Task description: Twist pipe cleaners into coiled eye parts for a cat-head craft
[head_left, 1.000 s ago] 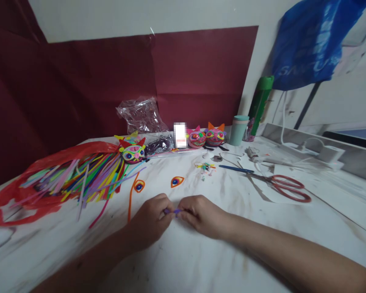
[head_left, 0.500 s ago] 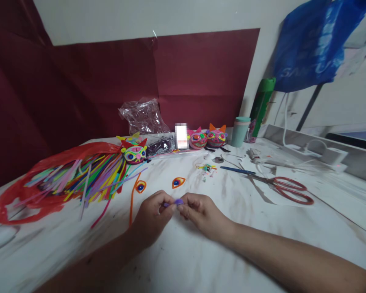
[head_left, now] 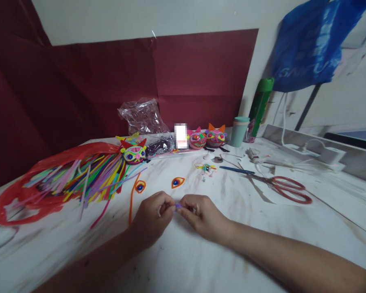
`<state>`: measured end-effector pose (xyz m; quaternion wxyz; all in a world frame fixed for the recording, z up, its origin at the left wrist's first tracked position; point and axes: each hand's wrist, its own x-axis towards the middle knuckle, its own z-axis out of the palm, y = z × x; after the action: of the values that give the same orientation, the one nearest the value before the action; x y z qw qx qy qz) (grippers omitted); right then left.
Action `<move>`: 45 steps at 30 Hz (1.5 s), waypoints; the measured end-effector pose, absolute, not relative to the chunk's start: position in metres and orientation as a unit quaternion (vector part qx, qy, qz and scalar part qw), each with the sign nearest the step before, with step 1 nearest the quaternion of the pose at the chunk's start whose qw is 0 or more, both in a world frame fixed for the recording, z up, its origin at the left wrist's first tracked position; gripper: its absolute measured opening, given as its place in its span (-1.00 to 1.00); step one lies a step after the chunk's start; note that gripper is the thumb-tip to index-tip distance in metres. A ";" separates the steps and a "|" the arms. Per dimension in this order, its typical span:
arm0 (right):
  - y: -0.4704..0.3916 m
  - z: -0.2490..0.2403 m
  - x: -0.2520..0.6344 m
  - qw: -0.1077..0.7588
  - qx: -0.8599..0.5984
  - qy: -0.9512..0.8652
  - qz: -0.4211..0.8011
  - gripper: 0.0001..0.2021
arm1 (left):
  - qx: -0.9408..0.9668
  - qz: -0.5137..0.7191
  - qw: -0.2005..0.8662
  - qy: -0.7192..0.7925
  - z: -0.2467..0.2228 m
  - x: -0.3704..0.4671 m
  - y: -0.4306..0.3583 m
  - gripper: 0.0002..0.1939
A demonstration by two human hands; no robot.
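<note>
1. Since half a second ago, the purple piece (head_left: 178, 206) has nearly vanished between the fingertips: its rounded end showed plainly then, while only a small sliver shows now. Both hands have hardly shifted.
2. Left hand (head_left: 154, 213): thumb and forefinger pinch the near end of the piece, the other fingers curled under. Right hand (head_left: 203, 213): thumb and forefinger pinch the other side, almost touching the left fingertips. The piece is held between them, over the table.
3. Shaping the piece by fingertip looks like the step in hand. Good practice would be short, even pressure, one hand steadying while the other bends or winds. Squeezing too hard could crease or flatten it; a loose grip could let it spring open.
4. Just beyond the hands lie two orange-rimmed eye shapes with blue centres, one on the left (head_left: 140, 186) and one on the right (head_left: 177, 182). An orange strip (head_left: 131, 203) runs beside the left one; sleeves should keep off all three.
5. Surface: white, marbled table (head_left: 201, 268). Coloured strips (head_left: 100, 177) spread over a red bag (head_left: 79, 150) at left; red-handled scissors (head_left: 289, 189) lie at right.
6. Room: decorated heads (head_left: 216, 137) and a green cup (head_left: 239, 133) stand at the back, before maroon paper (head_left: 201, 69); a blue bag (head_left: 308, 44) hangs upper right.
</note>
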<state>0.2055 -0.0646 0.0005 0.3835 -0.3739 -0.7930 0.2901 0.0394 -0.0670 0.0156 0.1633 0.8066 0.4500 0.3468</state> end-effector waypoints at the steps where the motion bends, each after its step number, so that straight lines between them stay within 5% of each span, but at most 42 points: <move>1: -0.064 0.000 0.205 0.390 -0.374 -0.785 0.303 -0.78 | 0.805 0.358 0.144 0.450 0.016 0.040 -0.068 -0.88; 6: -0.054 0.000 0.207 0.445 -0.369 -0.687 0.440 -0.68 | 0.763 0.470 0.087 0.434 0.021 0.035 -0.072 -0.88; 10: -0.050 0.001 0.207 0.482 -0.362 -0.629 0.490 -0.64 | 0.783 0.414 0.150 0.439 0.019 0.038 -0.078 -0.84; 17: -0.061 0.001 0.202 0.487 -0.337 -0.646 0.482 -0.67 | 0.645 0.460 0.368 0.487 0.012 0.047 -0.071 -0.84; 31: -0.066 0.004 0.205 0.393 -0.373 -0.749 0.382 -0.70 | 0.801 0.394 0.183 0.412 0.022 0.037 -0.069 -0.83; 40: -0.066 -0.002 0.206 0.342 -0.386 -0.779 0.357 -0.74 | 0.805 0.317 0.209 0.456 0.019 0.038 -0.067 -0.86; 45: -0.061 -0.001 0.206 0.359 -0.357 -0.767 0.395 -0.89 | 0.737 0.316 0.359 0.478 0.020 0.033 -0.059 -0.83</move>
<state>0.2057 -0.0611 -0.0011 0.3590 -0.3568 -0.7669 0.3946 0.0335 -0.0595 0.0202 0.3586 0.7369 0.4781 0.3158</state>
